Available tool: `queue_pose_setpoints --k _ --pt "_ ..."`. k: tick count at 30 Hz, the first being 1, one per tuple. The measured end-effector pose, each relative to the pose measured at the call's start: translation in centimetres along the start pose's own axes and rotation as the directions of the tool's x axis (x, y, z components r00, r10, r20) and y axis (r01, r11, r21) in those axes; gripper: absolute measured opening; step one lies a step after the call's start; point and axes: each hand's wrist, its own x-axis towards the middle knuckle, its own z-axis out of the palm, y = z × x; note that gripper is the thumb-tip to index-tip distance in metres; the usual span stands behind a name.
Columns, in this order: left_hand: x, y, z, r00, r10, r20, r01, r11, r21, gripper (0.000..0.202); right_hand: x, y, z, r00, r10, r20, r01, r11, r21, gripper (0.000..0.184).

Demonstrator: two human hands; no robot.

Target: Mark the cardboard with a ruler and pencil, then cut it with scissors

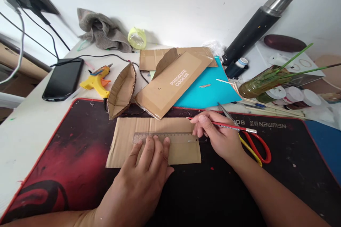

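Directly under the flat left hand [145,172], ruler [179,137]; in pinched right grip [222,140], red pencil [241,128].

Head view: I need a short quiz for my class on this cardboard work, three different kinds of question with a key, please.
1. Multiple choice: what does the right hand hold?
A) scissors
B) red pencil
C) glue gun

2. True or false: fingers of the left hand rest on the clear ruler, which lies on a cardboard piece.

3. Fill in the blank: the printed cardboard that overlaps the blue sheet reads "____".

Key: 1. B; 2. True; 3. PRESSURE COOKER
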Motion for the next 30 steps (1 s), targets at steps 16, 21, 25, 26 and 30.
queue_pose_setpoints --k 16,21,25,26,30 --pt "0.1 0.0 -0.1 1.0 -0.008 -0.028 0.008 1.0 0.005 0.055 0.0 -0.1 -0.1 1.0 -0.001 0.002 0.001 1.0 -0.017 0.033" --pt "-0.1 0.1 0.2 1.0 -0.011 -0.019 0.012 1.0 0.022 0.057 0.0 -0.2 -0.2 1.0 0.0 0.01 0.0 0.999 -0.033 0.034" --pt "-0.4 0.2 0.6 1.0 -0.009 -0.005 0.009 0.999 0.051 0.061 0.1 -0.4 -0.2 1.0 -0.006 0.01 0.006 0.999 -0.037 0.033" --pt "-0.5 0.3 0.8 1.0 -0.007 -0.003 0.007 0.998 0.057 0.062 0.1 -0.4 -0.1 1.0 -0.007 0.009 0.007 0.999 -0.034 0.034" --pt "-0.5 0.4 1.0 1.0 0.002 0.002 -0.002 0.997 0.076 0.064 0.1 -0.4 -0.1 1.0 0.008 0.019 -0.007 1.0 -0.013 0.034"
